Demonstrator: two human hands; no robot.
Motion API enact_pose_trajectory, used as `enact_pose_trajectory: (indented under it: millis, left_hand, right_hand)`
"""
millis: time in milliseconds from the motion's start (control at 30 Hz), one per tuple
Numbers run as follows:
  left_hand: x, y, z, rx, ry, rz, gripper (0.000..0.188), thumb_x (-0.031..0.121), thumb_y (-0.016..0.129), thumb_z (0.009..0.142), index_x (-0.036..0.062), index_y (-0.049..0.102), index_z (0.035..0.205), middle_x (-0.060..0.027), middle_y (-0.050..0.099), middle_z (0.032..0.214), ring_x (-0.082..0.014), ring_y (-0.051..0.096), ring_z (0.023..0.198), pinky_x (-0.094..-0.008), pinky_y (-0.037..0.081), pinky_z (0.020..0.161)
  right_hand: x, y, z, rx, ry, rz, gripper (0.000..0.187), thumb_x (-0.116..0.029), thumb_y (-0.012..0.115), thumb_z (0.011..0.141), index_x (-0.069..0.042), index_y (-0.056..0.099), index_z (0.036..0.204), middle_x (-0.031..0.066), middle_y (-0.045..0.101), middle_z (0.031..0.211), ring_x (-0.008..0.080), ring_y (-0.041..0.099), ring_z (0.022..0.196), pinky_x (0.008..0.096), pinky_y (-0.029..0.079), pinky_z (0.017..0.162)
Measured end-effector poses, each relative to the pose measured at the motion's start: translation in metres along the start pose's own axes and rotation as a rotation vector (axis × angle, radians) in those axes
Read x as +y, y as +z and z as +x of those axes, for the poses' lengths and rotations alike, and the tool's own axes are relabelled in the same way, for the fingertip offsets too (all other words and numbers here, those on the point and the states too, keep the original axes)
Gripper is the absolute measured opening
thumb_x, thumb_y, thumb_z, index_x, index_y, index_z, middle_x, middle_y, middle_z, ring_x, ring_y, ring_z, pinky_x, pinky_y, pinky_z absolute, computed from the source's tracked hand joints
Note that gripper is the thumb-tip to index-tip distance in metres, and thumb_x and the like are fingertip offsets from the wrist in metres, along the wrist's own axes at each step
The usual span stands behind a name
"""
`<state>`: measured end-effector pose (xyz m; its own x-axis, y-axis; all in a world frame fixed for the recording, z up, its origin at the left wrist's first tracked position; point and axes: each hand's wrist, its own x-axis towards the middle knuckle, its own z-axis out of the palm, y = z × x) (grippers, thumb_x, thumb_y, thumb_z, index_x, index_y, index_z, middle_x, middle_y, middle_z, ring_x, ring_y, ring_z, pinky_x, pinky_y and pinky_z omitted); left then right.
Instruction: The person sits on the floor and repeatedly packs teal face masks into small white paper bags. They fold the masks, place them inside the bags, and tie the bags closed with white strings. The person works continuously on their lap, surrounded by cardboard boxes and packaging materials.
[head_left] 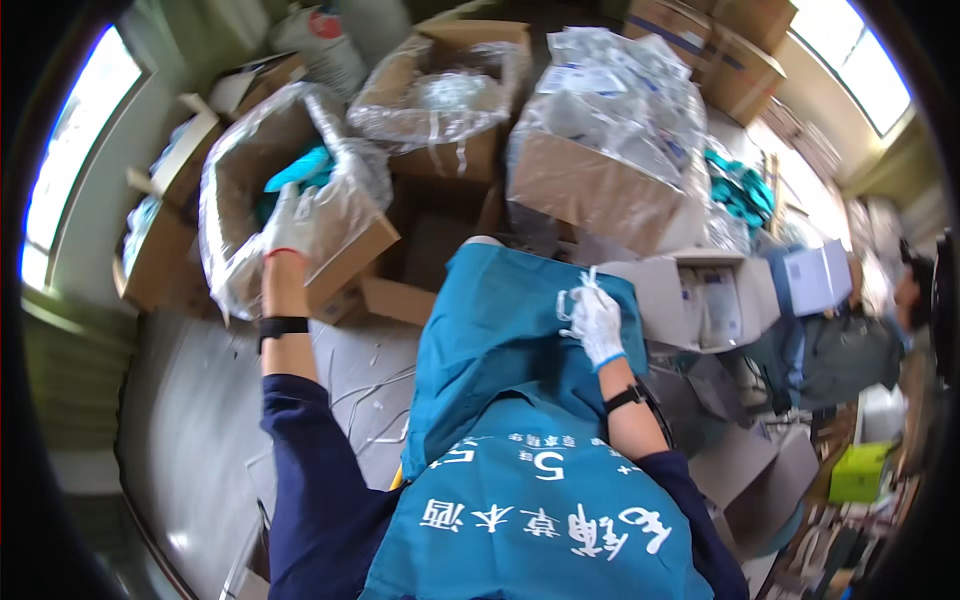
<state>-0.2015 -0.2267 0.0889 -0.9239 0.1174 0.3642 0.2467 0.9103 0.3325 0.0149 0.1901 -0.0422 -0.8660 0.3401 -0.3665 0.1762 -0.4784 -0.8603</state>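
Note:
My left hand (288,222), in a white glove, reaches into a plastic-lined cardboard box (228,190) on the left. Its fingers are closed on a folded teal cloth piece (302,167); their tips are partly hidden against it. Over my lap, my right hand (597,322), also in a white glove, is closed on thin white cords (566,308). Loops of these cords stick out to the left of the fingers and above them. Under that hand lies the teal apron (500,300) I wear.
Ahead stand a plastic-lined box (400,120) and a box heaped with clear plastic packets (630,110). A small open carton (715,300) with packets sits right of my knee. Teal cloth (740,190) lies beyond it. Loose cords (375,385) trail on the grey floor.

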Motion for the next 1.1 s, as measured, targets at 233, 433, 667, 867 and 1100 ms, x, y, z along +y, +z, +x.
enact_pose_trajectory:
  millis: [233, 433, 667, 867, 1100]
  left_hand:
    - [0.113, 0.026, -0.058, -0.461, -0.258, -1.329, 0.033, 0.002, 0.057, 0.091, -0.0073, 0.060, 0.123, -0.0159, 0.069, 0.115, -0.0221, 0.067, 0.104, -0.0304, 0.053, 0.091]
    - [0.217, 0.090, -0.134, -0.961, 0.372, -1.049, 0.063, 0.003, 0.058, 0.078, 0.0059, 0.052, 0.141, -0.0103, 0.057, 0.140, -0.0224, 0.051, 0.132, -0.0409, 0.040, 0.111]
    - [0.247, 0.106, -0.150, -1.305, 0.274, -1.283, 0.055, 0.004, 0.058, 0.082, -0.0039, 0.052, 0.137, -0.0102, 0.062, 0.127, -0.0166, 0.056, 0.116, -0.0325, 0.043, 0.104]
    - [0.259, 0.103, -0.162, -1.337, 0.258, -1.303, 0.035, 0.025, 0.058, 0.101, -0.0028, 0.062, 0.122, -0.0084, 0.068, 0.106, -0.0159, 0.063, 0.100, -0.0304, 0.049, 0.092]
    - [0.260, 0.101, -0.174, -1.502, 0.004, -1.319, 0.040, 0.038, 0.049, 0.106, 0.0019, 0.063, 0.097, -0.0026, 0.062, 0.078, -0.0118, 0.061, 0.074, -0.0265, 0.048, 0.074]
  right_hand:
    - [-0.039, 0.004, -0.044, -0.101, 0.044, 0.204, 0.028, -0.026, 0.055, 0.103, -0.001, 0.064, 0.098, -0.0005, 0.049, 0.060, 0.0091, 0.044, 0.043, 0.0252, 0.037, 0.041]
    - [-0.078, 0.000, -0.064, -0.258, 0.094, 0.395, 0.029, -0.025, 0.052, 0.105, 0.000, 0.064, 0.102, -0.0025, 0.047, 0.063, 0.0065, 0.042, 0.046, 0.0200, 0.035, 0.041]
    - [-0.088, -0.012, -0.060, -0.302, 0.161, 0.647, 0.023, -0.025, 0.049, 0.106, -0.004, 0.059, 0.102, -0.0050, 0.041, 0.064, 0.0041, 0.037, 0.047, 0.0186, 0.034, 0.040]
    - [-0.088, -0.012, -0.054, -0.332, 0.138, 0.790, 0.021, -0.024, 0.047, 0.107, -0.006, 0.057, 0.105, -0.0050, 0.040, 0.063, 0.0040, 0.034, 0.045, 0.0189, 0.032, 0.040]
    - [-0.099, -0.019, -0.060, -0.124, 0.043, 0.616, 0.023, -0.025, 0.052, 0.104, -0.004, 0.060, 0.109, -0.0039, 0.043, 0.066, 0.0047, 0.034, 0.044, 0.0204, 0.028, 0.040]
